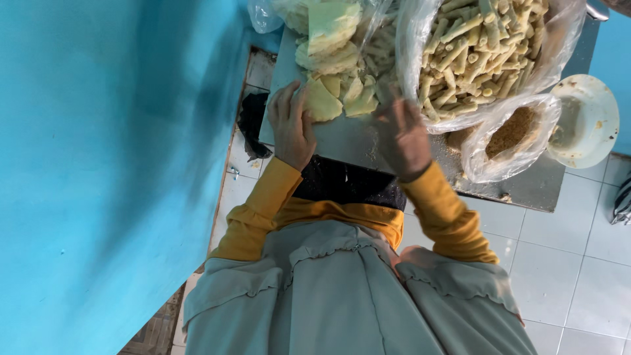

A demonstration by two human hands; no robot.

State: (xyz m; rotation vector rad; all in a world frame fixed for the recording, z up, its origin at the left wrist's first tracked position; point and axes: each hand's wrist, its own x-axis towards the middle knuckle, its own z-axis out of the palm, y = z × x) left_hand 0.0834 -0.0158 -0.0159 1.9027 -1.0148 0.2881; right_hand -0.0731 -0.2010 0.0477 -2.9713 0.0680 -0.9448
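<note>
My left hand (290, 127) rests on a metal table (342, 138), its fingers curled on the edge of a pale yellow sheet (323, 102). A few more folded pale yellow pieces (360, 97) lie just beyond it. My right hand (405, 137) is blurred and hovers over the table to the right of those pieces, close to a big clear bag. What its fingers hold is hidden by the blur. Both arms wear mustard-yellow sleeves.
A stack of pale yellow sheets (332, 26) sits in plastic at the back. A big clear bag of rolled sticks (480, 46) stands at the right, then a small bag of brown crumbs (513, 131) and a white bowl (586, 121). A blue wall (98, 164) is on the left, over a white tile floor (578, 263).
</note>
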